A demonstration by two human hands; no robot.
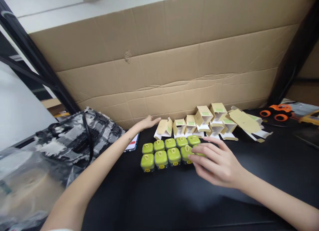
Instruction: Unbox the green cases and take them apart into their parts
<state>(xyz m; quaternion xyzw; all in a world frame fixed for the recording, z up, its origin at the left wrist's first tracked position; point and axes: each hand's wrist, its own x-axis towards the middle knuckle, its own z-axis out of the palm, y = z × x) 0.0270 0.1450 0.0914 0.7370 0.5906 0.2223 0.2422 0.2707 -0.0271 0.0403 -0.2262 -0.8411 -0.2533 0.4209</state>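
Small clear containers with green lids (173, 154) stand in two close rows on the black table. Each lid has a loop on top, and yellow round labels show on some front faces. My right hand (219, 164) is at the right end of these rows, its fingers apart and partly covering the last containers. Whether its fingertips press on them I cannot tell. Farther back, my left hand (149, 122) reaches with fingers stretched out toward the leftmost small cardboard box (163, 127). More opened boxes (203, 115) with green labels and white flaps stand behind the containers, some stacked.
Flattened cardboard (245, 120) lies right of the boxes, beside an orange toy truck (280, 111). A phone (132, 144) is partly hidden behind my left forearm. A black-and-grey bag (74, 134) and clear plastic wrapping (30, 188) lie left. A cardboard sheet (161, 65) walls the back.
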